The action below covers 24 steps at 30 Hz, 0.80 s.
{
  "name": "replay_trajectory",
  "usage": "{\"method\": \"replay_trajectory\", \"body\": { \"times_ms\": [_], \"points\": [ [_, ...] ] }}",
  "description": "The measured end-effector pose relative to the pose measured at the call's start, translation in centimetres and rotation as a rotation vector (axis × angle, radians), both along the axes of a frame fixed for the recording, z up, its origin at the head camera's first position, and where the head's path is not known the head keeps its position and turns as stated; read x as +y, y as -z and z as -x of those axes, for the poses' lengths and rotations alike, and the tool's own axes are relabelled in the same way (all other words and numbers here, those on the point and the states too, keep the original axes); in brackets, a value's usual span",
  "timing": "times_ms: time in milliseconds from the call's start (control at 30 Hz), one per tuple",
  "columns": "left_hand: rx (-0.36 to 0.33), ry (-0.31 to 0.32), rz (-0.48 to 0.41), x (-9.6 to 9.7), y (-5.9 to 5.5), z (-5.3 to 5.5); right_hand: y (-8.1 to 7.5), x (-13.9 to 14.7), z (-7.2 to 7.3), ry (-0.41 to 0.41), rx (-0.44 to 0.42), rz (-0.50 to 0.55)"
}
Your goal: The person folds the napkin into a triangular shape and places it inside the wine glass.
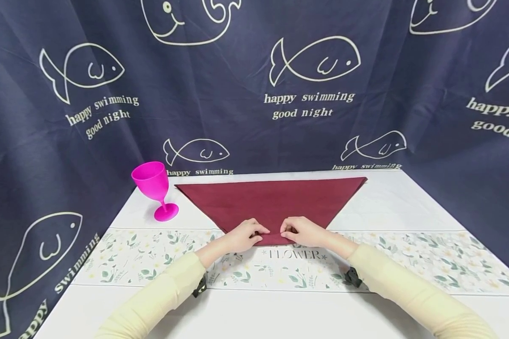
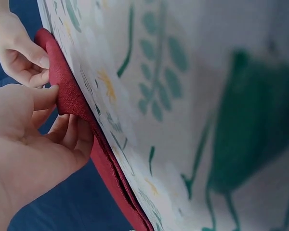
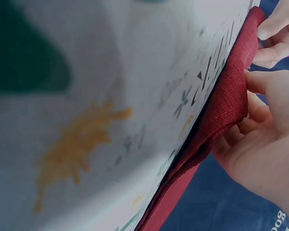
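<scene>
While I follow this through the remote views, the dark red cloth [image 1: 271, 202] lies on the white surface [image 1: 246, 310], its long edge toward the fish-print curtain [image 1: 316, 19] and its short edge over the floral band [image 1: 123, 259]. My left grip [image 1: 242, 236] is closed to a pinch on a turned-up strip of that near edge, and my right grip [image 1: 304, 230] pinches the same strip just beside it, thumbs close but apart. I judge the fabric light, limp and unbreakable, its woven face giving decent friction; the layers could slide over each other, so I'd take hold through the whole fold, spacing the holds out to stop the middle sagging. Apart from it, on the left, a magenta goblet [image 1: 152, 183] stands upright; its depth is hidden, so I can't tell whether it holds anything.
</scene>
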<state>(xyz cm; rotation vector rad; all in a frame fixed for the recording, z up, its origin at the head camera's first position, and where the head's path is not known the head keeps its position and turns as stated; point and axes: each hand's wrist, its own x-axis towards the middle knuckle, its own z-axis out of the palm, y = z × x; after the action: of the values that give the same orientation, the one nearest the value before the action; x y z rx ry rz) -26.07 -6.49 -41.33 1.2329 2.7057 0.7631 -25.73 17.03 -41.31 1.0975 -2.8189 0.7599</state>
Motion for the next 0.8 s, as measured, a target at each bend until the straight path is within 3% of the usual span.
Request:
{"method": "replay_trajectory", "body": {
  "times_ms": [167,433,800],
  "points": [
    [0.035,0.002,-0.048,-0.12,0.12,0.25,-0.01,-0.03,0.03,0.015,-0.002,0.005],
    [0.103,0.038,-0.041,-0.05,0.04,0.57,-0.17,-0.03,-0.06,0.038,0.013,0.020],
    [0.133,0.072,0.018,0.00,0.16,0.39,-0.49,-0.13,-0.26,-0.041,0.020,0.086]
  ]
}}
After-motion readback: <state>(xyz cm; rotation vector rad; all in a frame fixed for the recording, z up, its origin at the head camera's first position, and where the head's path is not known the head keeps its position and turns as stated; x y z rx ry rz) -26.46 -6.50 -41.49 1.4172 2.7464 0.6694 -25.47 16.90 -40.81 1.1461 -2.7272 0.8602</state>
